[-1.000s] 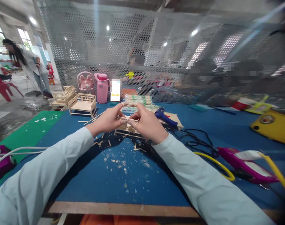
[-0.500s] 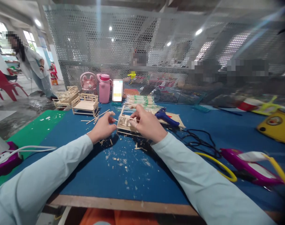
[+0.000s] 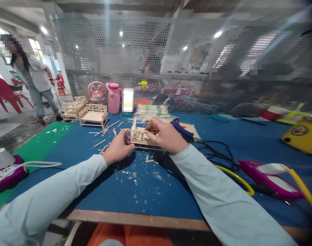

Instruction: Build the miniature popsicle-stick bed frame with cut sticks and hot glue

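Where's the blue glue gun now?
Head view, right of centre: the blue glue gun lies just beyond the right hand, looped black cable to its right.

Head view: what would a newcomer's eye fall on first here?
Probably the pale stick model at mid-table, with the left hand by its left end and the right hand over its right part. Then, likely, the pink bottle standing at the back, beside a bright screen, and the yellow item at the far right.
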Demonstrator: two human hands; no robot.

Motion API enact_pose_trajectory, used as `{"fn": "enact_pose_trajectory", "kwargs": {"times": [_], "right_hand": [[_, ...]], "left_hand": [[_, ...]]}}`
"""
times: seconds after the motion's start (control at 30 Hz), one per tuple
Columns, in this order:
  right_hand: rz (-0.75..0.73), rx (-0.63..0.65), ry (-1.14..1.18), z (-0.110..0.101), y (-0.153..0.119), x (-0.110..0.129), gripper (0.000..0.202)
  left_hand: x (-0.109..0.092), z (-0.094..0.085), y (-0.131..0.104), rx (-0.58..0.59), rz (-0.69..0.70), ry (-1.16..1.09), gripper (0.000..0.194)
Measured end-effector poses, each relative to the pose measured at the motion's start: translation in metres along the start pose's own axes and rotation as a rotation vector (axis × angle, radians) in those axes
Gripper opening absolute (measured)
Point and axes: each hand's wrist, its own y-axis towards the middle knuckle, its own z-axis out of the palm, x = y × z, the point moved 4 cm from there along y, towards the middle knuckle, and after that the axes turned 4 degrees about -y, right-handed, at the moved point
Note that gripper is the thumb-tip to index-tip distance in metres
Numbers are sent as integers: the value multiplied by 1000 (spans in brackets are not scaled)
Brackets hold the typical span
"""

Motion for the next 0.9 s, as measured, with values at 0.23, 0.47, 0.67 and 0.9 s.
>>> {"fn": "enact_pose_trajectory", "kwargs": {"times": [0.23,0.47,0.67,0.9], "right_hand": [[41,4,44,2,0,-4,41],[43,4,11,1,-1,-2,44],[15,-9,-13,1,-1,-2,49],[30,-17,-36,1,-2,-1,46]], "left_hand": [[-3,2,-4,-41,-31,62,65],[-42,-8,7,-82,400,221,69],[-66,-9,27,125,466,425,67],[-66,-7,36,289,451,543,81]]}}
